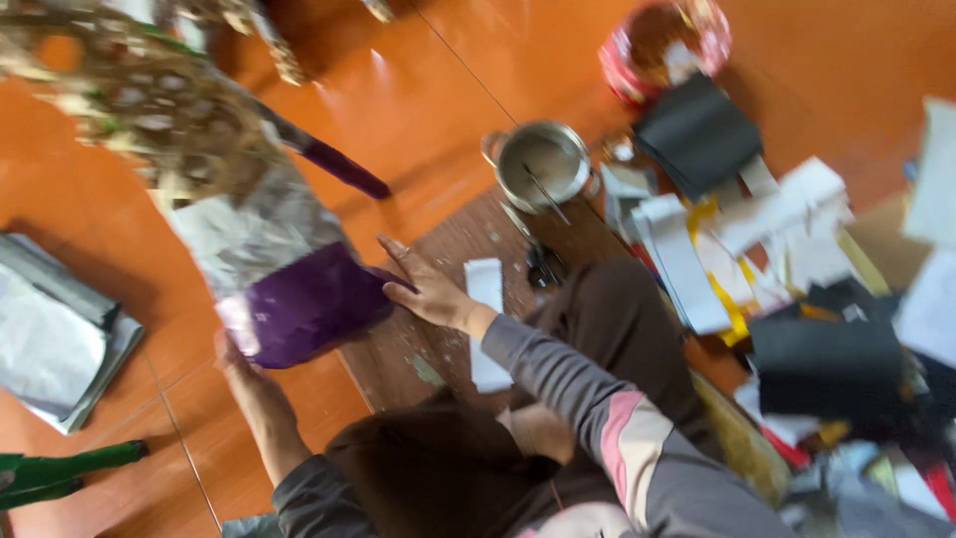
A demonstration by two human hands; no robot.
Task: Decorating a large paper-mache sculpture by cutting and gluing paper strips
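Holding a purple and silver foil sheet between both hands, above the orange floor.

My left hand grips its near lower corner, fingers closed; my right hand lies flat and open on its far edge. I judge steady, even tension best. Steel pot sits beyond my right hand.
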